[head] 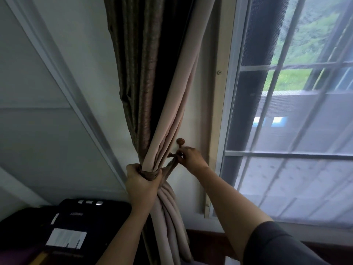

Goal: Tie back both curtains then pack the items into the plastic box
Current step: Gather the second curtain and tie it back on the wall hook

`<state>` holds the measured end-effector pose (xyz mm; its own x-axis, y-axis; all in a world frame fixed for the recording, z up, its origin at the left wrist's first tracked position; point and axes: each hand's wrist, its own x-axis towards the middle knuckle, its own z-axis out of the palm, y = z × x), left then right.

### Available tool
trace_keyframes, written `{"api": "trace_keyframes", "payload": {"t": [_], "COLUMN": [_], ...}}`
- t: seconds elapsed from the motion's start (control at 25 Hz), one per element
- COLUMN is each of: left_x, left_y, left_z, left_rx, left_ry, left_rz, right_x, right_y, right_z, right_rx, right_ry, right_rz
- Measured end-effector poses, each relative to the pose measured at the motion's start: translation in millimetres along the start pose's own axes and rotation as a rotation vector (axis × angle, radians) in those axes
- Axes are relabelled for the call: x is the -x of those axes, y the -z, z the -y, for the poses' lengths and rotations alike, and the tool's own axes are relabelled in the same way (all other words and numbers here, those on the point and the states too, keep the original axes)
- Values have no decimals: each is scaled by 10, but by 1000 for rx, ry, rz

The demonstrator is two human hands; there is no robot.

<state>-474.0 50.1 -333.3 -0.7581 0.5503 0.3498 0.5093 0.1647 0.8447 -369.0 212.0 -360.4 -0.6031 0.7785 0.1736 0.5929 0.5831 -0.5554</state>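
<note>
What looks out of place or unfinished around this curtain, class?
Nothing is damaged. The tieback circles the gathered curtain, but its end sits pinched in the right hand just below the wooden wall knob, not yet hooked on. The left hand clamps the bundle.

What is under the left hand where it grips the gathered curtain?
Under the left hand a brown tieback wraps the gathered curtain; its end runs to the right hand below the wooden wall knob. The hand hides the wrap's left side.
</note>
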Motion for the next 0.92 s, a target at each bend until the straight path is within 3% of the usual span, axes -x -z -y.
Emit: {"api": "trace_keyframes", "payload": {"t": [0.24,0.44,0.6,0.76,0.92], "left_x": [135,718,1049,1215,1095], "left_y": [-36,-268,-598,-655,-729], "left_z": [2,-161,-422,-225,42], "left_rx": [45,-73,-50,206,-179], "left_ry": [-14,-133,-125,-46,216], "left_rz": [21,5,120,384,620], "right_x": [144,992,1333,1487,1639], "right_y": [-91,46,435,670,462], "right_z": [-60,-137,-119,-261,-463], "right_rx": [-211,-680,-926,-967,-664], "right_ry": [-99,-243,-306,-393,-441], "right_rz": [7,-52,-2,74,111]}}
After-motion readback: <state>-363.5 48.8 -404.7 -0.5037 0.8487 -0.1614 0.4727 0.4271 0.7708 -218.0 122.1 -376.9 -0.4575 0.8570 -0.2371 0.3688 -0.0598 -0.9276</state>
